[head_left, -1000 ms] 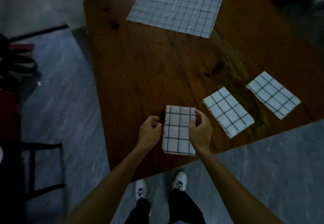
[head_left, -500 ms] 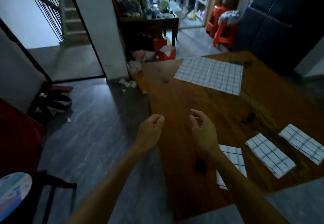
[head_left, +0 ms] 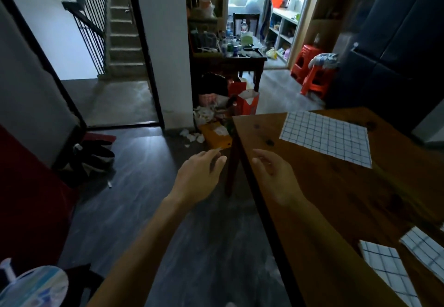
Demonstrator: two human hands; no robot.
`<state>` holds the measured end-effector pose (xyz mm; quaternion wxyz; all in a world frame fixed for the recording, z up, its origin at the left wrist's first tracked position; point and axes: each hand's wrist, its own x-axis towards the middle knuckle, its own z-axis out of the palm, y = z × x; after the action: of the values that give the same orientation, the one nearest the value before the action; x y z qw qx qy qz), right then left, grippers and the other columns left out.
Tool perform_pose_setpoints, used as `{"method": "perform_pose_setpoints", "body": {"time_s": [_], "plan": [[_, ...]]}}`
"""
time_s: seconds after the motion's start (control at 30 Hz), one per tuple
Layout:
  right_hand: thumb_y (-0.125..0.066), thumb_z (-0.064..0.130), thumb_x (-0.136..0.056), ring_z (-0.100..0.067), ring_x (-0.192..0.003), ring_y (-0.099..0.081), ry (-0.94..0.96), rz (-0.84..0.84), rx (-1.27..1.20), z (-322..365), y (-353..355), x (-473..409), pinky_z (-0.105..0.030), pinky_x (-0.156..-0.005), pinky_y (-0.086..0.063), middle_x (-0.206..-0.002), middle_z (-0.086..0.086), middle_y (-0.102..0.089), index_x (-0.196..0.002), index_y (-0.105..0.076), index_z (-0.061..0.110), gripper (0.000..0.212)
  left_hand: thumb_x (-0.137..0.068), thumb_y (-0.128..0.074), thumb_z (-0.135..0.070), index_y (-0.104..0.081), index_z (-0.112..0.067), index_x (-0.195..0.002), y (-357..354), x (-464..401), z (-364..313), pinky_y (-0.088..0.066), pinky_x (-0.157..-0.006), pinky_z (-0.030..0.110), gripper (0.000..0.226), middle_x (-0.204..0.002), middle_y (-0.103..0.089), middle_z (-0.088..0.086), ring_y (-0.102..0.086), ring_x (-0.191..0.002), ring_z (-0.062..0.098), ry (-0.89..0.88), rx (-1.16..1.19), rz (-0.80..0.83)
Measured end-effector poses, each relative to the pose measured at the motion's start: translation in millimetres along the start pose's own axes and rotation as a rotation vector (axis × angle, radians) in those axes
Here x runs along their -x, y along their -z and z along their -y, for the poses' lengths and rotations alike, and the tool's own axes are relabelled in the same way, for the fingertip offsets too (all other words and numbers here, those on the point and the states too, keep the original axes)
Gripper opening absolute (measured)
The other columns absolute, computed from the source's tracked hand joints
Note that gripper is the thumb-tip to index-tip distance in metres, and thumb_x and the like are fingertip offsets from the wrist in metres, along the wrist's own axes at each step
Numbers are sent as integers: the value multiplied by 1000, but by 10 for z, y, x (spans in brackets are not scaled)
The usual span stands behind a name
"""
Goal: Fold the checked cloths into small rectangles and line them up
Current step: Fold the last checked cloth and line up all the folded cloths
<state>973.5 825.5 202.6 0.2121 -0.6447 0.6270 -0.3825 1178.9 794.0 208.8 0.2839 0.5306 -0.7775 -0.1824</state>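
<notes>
Both hands have let go of the small folded cloth they were squaring up a sec ago, and the view has swung up and left across the room. Left hand (head_left: 200, 174) hangs over the dark grey floor (head_left: 134, 186) just off the table edge, fingers loosely stretched fwd, holding nothing. Right hand (head_left: 276, 177) is over the near-left part of the brown wooden table (head_left: 336, 198), fingers relaxed and slightly curled, also empty.

The big unfolded white cloth with dark grid lines (head_left: 326, 136) lies flat at the far end of the table, well apart from both hands, one corner near the far-left table edge. Two folded checked rectangles show at bottom right: the nearer folded white-and-black checked cloth (head_left: 384, 270) and, just beside it w/ a gap of bare wood, a second folded checked cloth (head_left: 425, 249), cut by the frame edge. A third was in the row before; it's out of frame now, can't confirm where it sits.

Judgement: the last fold looks done and placed, so the step in hand is prob. the reach for the remaining flat cloth. Arms point roughly that way, but the cloth is off to the right of both hands.
</notes>
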Motion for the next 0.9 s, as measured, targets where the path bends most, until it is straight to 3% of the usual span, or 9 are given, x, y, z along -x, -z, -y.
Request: {"method": "perform_pose_setpoints", "body": {"time_s": [0.17, 0.3, 0.43, 0.57, 0.73, 0.9], "plan": [[-47, 48, -95, -5, -112, -56, -16, 18, 1, -193, -483, -734, -34, -94, -51, -125, 9, -59, -128, -55, 28, 39, -98, -39, -45, -54, -26, -120, 29, -639, 516, -49, -83, 30, 33, -106, -58, -5, -54, -92, 8, 10, -12, 56], [-48, 43, -96, -11, -114, -55, 13, -18, 70, -370, -796, -1475, -22, -93, -42, -127, 2, -58, -130, -55, 19, 42, -98, -39, -43, -56, -24, -116, 14, -1371, 860, -50, -81, 33, 31, -102, -60, -4, -56, -89, 11, -25, -57, 82], [-49, 36, -97, -18, -112, -57, 38, -30, 227, -449, -994, -2223, -27, -91, -45, -127, -4, -59, -130, -54, 15, 39, -98, -39, -44, -53, -24, -124, -4, -2014, 1206, -47, -87, 30, 36, -115, -59, -1, -56, -100, 12, 50, -83, 152], [-50, 36, -97, -17, -110, -57, 9, -57, 203, -426, -1219, -2826, -31, -91, -48, -126, -4, -59, -128, -56, 16, 38, -97, -39, -46, -53, -26, -125, 53, -2648, 1584, -48, -87, 29, 37, -119, -59, -1, -56, -101, 11, 53, -93, 163], [-50, 36, -97, -14, -113, -55, -72, -46, 220, -445, -1525, -3518, -27, -93, -45, -128, -1, -58, -130, -54, 18, 38, -97, -38, -46, -53, -25, -127, 90, -3418, 2061, -44, -86, 26, 40, -123, -58, -2, -55, -109, 14, 19, -58, 172], [-49, 36, -97, -12, -114, -54, -138, -100, 274, -460, -1873, -4307, -18, -87, -37, -129, 1, -57, -132, -53, 19, 38, -97, -38, -46, -53, -28, -125, 31, -4277, 2668, -50, -88, 36, 36, -118, -60, -3, -58, -103, 15, -33, 72, 214]]}}
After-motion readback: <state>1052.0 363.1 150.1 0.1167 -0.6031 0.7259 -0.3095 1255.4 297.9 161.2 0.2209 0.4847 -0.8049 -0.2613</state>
